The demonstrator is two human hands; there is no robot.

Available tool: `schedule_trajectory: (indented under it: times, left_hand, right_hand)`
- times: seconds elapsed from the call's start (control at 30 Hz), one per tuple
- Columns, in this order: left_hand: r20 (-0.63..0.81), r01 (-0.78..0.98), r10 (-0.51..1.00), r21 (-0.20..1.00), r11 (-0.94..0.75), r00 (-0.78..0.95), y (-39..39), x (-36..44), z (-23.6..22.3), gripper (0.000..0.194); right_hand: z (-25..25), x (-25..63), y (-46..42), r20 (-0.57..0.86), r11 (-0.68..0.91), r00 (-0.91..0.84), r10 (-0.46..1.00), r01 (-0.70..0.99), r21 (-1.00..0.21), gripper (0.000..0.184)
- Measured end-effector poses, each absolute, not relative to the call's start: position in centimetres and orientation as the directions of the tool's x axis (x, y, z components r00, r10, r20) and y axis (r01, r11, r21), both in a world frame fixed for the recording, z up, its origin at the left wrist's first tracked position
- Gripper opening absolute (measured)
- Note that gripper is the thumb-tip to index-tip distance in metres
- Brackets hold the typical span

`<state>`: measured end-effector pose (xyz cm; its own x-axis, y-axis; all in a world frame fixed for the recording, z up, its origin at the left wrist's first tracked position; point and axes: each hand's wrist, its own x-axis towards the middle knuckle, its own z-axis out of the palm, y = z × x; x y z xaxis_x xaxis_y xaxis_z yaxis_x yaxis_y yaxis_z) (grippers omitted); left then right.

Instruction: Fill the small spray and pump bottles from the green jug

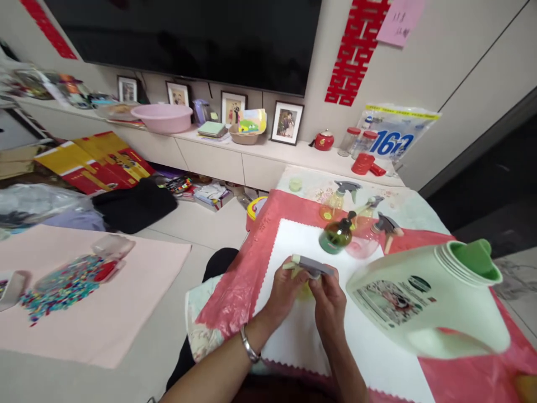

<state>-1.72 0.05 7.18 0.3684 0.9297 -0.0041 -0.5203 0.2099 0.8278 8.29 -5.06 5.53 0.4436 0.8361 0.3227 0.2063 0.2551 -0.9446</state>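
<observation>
Both my hands are closed around a small spray bottle point(312, 265) with a grey trigger head and what shows of a yellowish body. My left hand point(282, 288), below a silver bracelet, grips it near the nozzle side. My right hand point(330, 302) holds the back of the head; most of the bottle is hidden by the fingers. Just beyond stands a dark green pump bottle point(335, 238). To the right is a large pale green jug point(403, 302) with its mouth uncapped and a green spout piece inside. Several spray bottles stand behind, one of them pink point(364, 243).
A white scalloped mat point(289, 240) lies over a red plastic cover point(226, 291) on the table. Behind runs a low cabinet with a pink basin point(163, 118), framed photos and lidded jars. At left, a pink cloth point(138, 291) bears scattered colourful small pieces point(67, 285).
</observation>
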Motion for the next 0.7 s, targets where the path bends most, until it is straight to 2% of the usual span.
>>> schedule_trajectory:
  times: [0.2, 0.3, 0.4, 0.47, 0.53, 0.6, 0.7]
  left_hand:
    - [0.017, -0.466, 0.870, 0.850, 0.247, 0.493, 0.7, -2.9, 7.2, 0.050]
    - [-0.003, -0.296, 0.768, 0.922, 0.250, 0.640, 1.5, -4.4, 7.5, 0.051]
    - [0.008, -0.060, 0.672, 0.997, 0.054, 0.740, 2.2, -5.3, 8.5, 0.059]
    - [0.058, 0.037, 0.642, 0.990, -0.133, 0.764, 2.4, -5.4, 9.1, 0.066]
    - [0.054, 0.130, 0.635, 0.962, -0.241, 0.771, 2.5, -5.4, 9.5, 0.064]
    - [-0.007, 0.216, 0.660, 0.948, -0.236, 0.751, 2.7, -5.4, 9.4, 0.062]
    - [-0.061, 0.250, 0.720, 0.955, -0.160, 0.691, 4.0, -5.6, 9.0, 0.073]
  right_hand:
    - [5.8, 8.7, -5.3, 0.361, 0.276, 0.414, 0.836, 0.252, -0.928, 0.030]
    - [6.0, 9.1, -5.4, 0.388, 0.292, 0.364, 0.847, 0.291, -0.911, 0.030]
    - [6.5, 9.4, -5.4, 0.404, 0.293, 0.323, 0.856, 0.342, -0.893, 0.030]
    - [6.8, 9.8, -5.7, 0.412, 0.284, 0.310, 0.857, 0.382, -0.880, 0.032]
    - [6.7, 10.6, -6.3, 0.421, 0.273, 0.309, 0.853, 0.424, -0.863, 0.035]
    - [6.2, 11.5, -7.4, 0.435, 0.264, 0.317, 0.843, 0.459, -0.848, 0.036]
    - [4.8, 12.7, -9.5, 0.423, 0.209, 0.357, 0.833, 0.504, -0.838, 0.036]
